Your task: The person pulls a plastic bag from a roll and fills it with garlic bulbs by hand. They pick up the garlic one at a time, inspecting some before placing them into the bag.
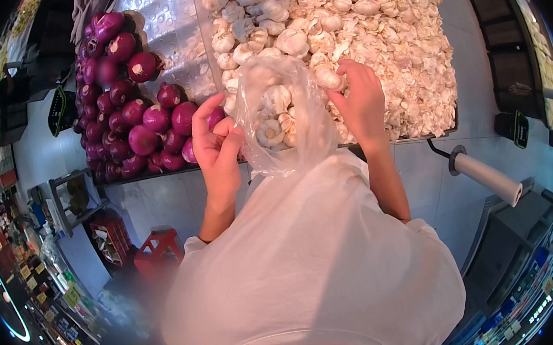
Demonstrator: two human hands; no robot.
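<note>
My left hand (217, 148) pinches the left edge of a clear plastic bag (259, 157), its index finger raised. Several garlic bulbs (275, 100) show through the film of the bag. To the right of the bag, my right hand (361, 99) grips a single garlic bulb (329, 78) between thumb and fingers. Behind both hands spreads a large heap of garlic (384, 51), with whole bulbs toward the left and loose skins toward the right. Red onions (144, 139) are piled just left of my left hand.
A bare metal divider (176, 37) lies between the onions and the garlic. At the right, a roll of plastic bags (490, 177) sticks out from the stand's front. A red stool (158, 252) stands on the floor at lower left, near shelves of goods.
</note>
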